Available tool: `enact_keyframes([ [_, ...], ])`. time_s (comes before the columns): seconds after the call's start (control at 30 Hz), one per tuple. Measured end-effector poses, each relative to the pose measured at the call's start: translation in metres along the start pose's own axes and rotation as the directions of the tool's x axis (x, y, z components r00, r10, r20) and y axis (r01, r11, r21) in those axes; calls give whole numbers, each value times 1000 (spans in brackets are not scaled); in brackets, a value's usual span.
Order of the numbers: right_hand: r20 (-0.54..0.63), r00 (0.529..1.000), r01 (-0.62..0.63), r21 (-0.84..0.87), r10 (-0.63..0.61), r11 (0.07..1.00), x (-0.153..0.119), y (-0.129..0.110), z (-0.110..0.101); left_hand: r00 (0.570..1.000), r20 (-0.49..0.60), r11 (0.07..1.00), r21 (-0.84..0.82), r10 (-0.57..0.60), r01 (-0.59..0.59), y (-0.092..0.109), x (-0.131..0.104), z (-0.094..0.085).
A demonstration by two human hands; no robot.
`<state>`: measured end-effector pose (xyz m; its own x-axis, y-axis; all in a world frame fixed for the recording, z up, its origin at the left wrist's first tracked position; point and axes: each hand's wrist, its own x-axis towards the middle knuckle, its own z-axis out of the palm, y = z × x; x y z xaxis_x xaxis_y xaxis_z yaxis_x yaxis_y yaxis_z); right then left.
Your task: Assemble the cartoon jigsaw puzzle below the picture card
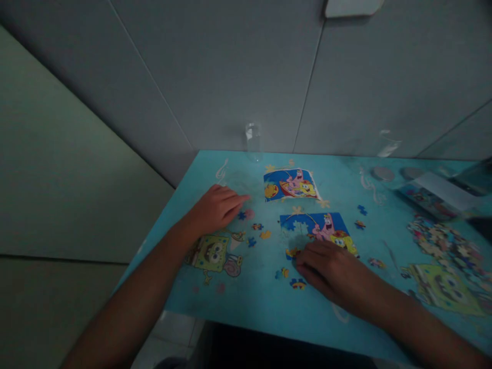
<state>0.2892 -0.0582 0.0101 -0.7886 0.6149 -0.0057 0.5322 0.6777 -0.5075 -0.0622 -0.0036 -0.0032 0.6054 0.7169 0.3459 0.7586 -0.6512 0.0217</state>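
Observation:
My left hand [220, 209] rests on the blue table left of several loose puzzle pieces [251, 242], fingers stretched to the right and nothing visible in them. Over the lower left part of a partly assembled puzzle [333, 223] lies my right hand [323, 261], fingers bent down at a yellow and dark piece [292, 253]; whether it grips the piece is hidden. The puzzle has gaps on its left side. Behind it sits a reference picture [291, 184] with a pink and a yellow cartoon figure. Two loose pieces [297, 284] are just below my right hand.
A clear glass [254, 142] stands at the back edge by the wall. To the right are a heap of mixed pieces [448, 246], round grey lids [383, 173], a clear container [434, 197] and another clear vessel [388, 144]. Single pieces [360, 224] lie right of the puzzle.

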Motion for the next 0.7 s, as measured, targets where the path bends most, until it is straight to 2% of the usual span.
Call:
enact_keyframes([
  [0.23,20,1000,-1,0,1,1000,1,3,2,999,43,998,-69,-3,6,7,2,6],
  [0.43,30,999,23,-5,-23,1000,1,6,2,998,58,999,-42,-6,9,2,0,-2],
  [0.7,18,999,36,-35,-35,999,0,7,3,988,134,989,-137,81,-62,1,-3,-11],
])
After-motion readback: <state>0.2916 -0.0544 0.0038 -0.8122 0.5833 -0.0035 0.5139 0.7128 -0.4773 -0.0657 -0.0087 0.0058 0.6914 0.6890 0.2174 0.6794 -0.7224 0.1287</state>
